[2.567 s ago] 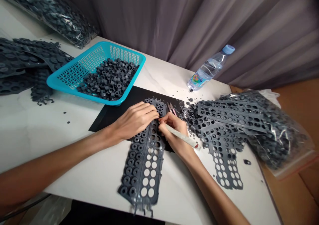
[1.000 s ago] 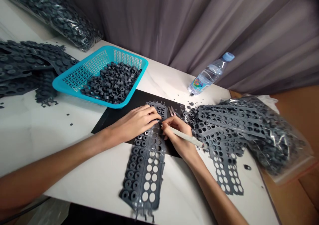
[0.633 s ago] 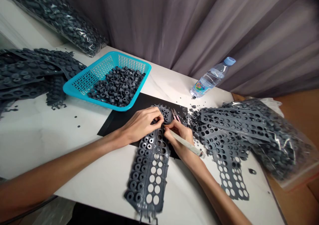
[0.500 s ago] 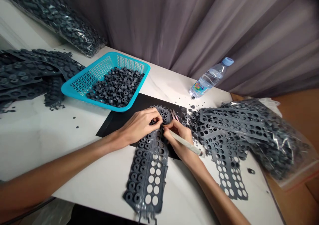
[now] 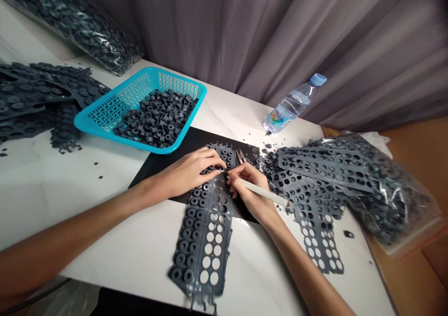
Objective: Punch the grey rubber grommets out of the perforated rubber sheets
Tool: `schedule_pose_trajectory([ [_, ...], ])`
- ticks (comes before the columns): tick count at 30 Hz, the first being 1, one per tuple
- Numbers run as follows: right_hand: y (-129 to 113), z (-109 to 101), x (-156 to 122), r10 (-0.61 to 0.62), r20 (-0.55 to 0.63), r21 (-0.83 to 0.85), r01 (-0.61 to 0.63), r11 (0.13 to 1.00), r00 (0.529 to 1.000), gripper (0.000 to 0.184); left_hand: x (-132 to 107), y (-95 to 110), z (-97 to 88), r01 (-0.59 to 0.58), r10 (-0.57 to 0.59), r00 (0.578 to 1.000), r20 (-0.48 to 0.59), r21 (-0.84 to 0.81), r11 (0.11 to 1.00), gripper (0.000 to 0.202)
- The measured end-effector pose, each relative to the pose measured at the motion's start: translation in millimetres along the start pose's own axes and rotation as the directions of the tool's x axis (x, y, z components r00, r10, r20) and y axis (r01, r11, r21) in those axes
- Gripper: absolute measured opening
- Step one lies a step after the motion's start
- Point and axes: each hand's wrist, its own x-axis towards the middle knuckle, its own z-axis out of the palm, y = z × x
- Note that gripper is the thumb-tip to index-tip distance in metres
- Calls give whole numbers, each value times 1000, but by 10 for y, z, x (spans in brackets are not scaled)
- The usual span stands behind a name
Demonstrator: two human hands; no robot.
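- Workpiece: the perforated grey rubber sheet (image 5: 205, 241) lies lengthwise, its far end on the black mat (image 5: 149, 166) and its tabbed near end at the front edge of the white table (image 5: 122, 241). The dark mat probably protects the tabletop.
- Left hand (image 5: 198, 171): laid across the upper part of the sheet, fingers bent and slightly separated, tips meeting the sheet beside the right hand. This position likely steadies the sheet. Whether thumb and fingertips pinch a ring cannot be told.
- Right hand (image 5: 252, 190): thumb and fingers pinch a white-handled, pen-like tool (image 5: 264, 193) close to its front end, presumably for fine control.
- Basket: the teal plastic basket (image 5: 140, 144), holding loose grey rubber rings (image 5: 157, 120), stands just beyond the left hand, apparently for short reach.
- Sheet layout: rings sit in the left-hand columns; the right-hand columns show open holes.
- Small scissors (image 5: 241, 156): blades visible beside the sheet; the remainder is concealed by the right hand.
- Hidden: the tool's working tip, and the section of sheet beneath the left hand.
- Cut off: the bag of grey parts (image 5: 80, 26) at upper left and the stacked sheets (image 5: 35, 96) below it.
- Indistinct: contents of the clear bag (image 5: 395, 199) at right, owing to glare.
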Motion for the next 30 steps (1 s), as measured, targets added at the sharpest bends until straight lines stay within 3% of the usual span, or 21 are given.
schedule_pose_trajectory([
  [7, -45, 26, 7, 11, -16, -20, -11, 1000, 1000, 14, 8, 28, -6, -46, 48, 999, -13, 87, 995, 19],
  [14, -87, 60, -19, -60, -39, -242, 49, 969, 997, 20, -16, 153, 106, -139, 169, 985, -29, 443, 886, 27],
  [17, -85, 78, -37, -107, -46, -296, 89, 951, 993, 20, -40, 172, 156, -98, 149, 984, -99, 404, 910, 28],
  [20, -79, 82, -34, -57, -55, -229, 43, 972, 997, 19, -44, 148, 178, -28, 77, 985, -153, 302, 953, 24],
  [24, -89, 59, -26, 39, -61, -41, -41, 998, 997, 20, -35, 130, 125, 8, 10, 997, -78, 234, 972, 20],
  [30, -88, -6, -3, -13, -103, 28, 16, 999, 995, 21, -61, 139, -13, -3, 0, 1000, 23, 131, 991, 13],
])
